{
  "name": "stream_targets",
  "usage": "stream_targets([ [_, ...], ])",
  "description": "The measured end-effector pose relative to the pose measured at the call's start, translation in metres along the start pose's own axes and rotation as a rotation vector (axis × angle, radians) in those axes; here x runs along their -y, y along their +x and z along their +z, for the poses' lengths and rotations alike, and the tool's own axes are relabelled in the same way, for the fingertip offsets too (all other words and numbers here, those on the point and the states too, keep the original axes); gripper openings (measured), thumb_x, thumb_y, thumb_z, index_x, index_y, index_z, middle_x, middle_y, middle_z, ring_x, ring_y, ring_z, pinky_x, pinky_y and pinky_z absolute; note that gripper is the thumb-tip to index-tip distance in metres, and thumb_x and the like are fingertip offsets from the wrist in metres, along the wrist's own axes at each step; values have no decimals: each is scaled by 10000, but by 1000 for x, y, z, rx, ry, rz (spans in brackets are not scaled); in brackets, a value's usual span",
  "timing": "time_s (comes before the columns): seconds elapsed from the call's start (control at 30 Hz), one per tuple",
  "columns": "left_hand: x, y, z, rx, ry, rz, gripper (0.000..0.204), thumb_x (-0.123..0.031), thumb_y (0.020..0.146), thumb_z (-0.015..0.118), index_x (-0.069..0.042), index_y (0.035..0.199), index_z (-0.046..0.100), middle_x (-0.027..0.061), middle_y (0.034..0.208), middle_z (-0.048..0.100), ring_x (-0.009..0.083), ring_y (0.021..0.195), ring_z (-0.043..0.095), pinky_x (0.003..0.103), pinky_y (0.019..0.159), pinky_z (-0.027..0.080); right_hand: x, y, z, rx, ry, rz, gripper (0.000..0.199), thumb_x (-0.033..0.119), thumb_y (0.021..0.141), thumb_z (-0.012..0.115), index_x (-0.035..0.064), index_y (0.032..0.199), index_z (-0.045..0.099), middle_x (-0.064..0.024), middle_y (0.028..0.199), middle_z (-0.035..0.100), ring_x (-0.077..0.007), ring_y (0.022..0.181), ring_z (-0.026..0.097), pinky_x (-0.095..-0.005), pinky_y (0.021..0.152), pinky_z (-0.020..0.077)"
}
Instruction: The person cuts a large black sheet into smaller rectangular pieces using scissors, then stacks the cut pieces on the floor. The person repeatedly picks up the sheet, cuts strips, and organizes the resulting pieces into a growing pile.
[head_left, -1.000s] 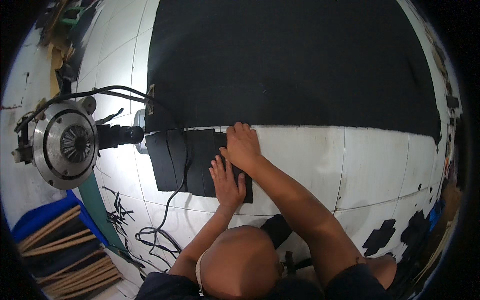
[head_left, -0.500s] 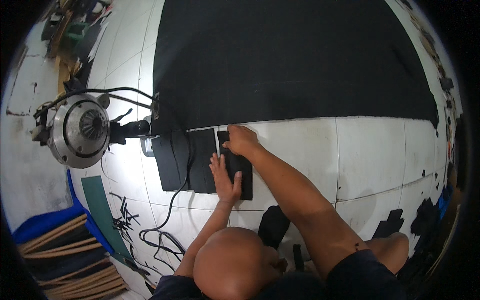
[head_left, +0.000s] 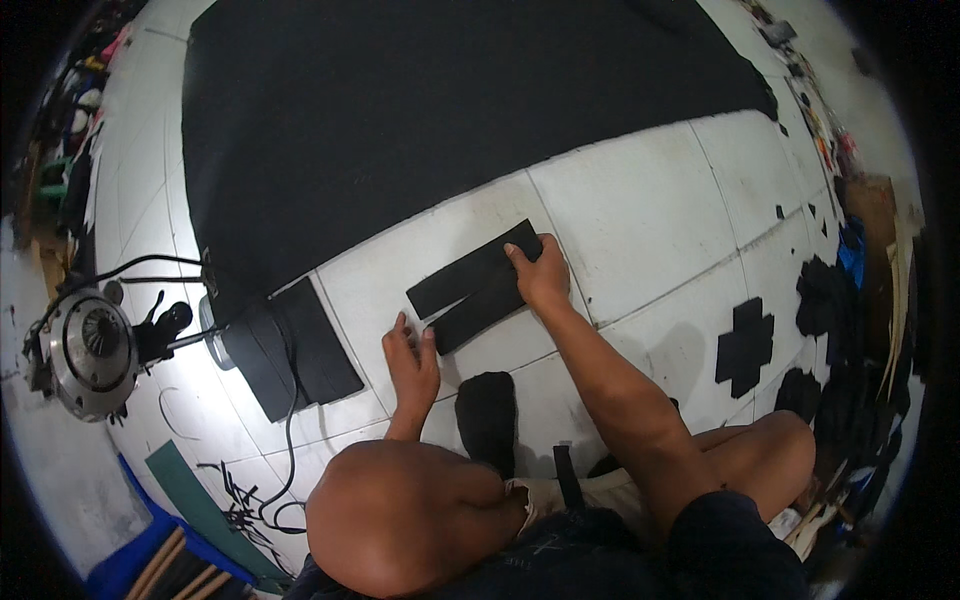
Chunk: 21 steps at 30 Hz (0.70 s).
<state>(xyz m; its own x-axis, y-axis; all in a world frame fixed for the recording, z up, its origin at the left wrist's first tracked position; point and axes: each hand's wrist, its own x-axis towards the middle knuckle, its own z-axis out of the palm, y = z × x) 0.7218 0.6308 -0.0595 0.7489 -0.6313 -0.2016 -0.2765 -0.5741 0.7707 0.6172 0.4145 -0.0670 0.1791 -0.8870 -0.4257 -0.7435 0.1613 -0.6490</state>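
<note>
My right hand pinches the right end of two black fabric strips, thumb on top. The upper strip and the lower strip meet near that hand and spread apart toward their left ends. Close to the lower strip's left end is my left hand, fingers apart and holding nothing; whether its thumb touches the strip I cannot tell. Farther left, black fabric pieces lie flat beside the base of an electric cloth cutter, whose cord crosses them.
A large black cloth covers the far tiled floor. To the right lie a stack of black cut pieces and dark scraps. At the left are a green strip, thin black offcuts and a blue-edged holder.
The strips have moved right, away from the flat pieces, and turned, with my right hand gripping them. My left hand has come off the fabric. The view has shifted right.
</note>
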Motion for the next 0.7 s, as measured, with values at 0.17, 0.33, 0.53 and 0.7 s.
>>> stream_targets([
  [0.17, -10, 9, 24, 17, 179, 156, 638, -137, 883, 649, 56, 1412, 349, 222, 1127, 474, 331, 987, 520, 401, 859, 450, -9, -14, -16, -76, -147, -69, 488, 413, 897, 615, -13, 1126, 547, -233, 1071, 636, -404, 1031, 606, -480, 896, 472],
  [0.33, -1, 18, 26, 8, 192, 187, 635, -106, 855, 678, 52, 1390, 374, 199, 1081, 469, 322, 953, 519, 407, 848, 453, -14, -5, -34, 83, -210, -175, 453, 390, 912, 575, -36, 1066, 548, -260, 1031, 636, -425, 986, 609, -511, 863, 479],
  [0.53, -25, 43, 7, -34, 231, 269, 746, -260, 796, 733, 15, 1403, 397, 231, 1211, 488, 382, 1140, 494, 427, 1005, 396, -26, -3, -46, 80, -184, -372, 410, 357, 912, 585, -32, 1033, 543, -247, 963, 641, -418, 953, 623, -504, 832, 490],
  [0.7, -38, 65, -8, 304, 465, 529, 742, -316, 740, 765, 10, 1345, 485, 229, 1226, 506, 397, 1179, 453, 459, 1039, 354, -26, -4, -42, 121, -79, -335, 433, 389, 914, 573, -27, 1032, 543, -257, 964, 640, -424, 937, 628, -509, 840, 487],
])
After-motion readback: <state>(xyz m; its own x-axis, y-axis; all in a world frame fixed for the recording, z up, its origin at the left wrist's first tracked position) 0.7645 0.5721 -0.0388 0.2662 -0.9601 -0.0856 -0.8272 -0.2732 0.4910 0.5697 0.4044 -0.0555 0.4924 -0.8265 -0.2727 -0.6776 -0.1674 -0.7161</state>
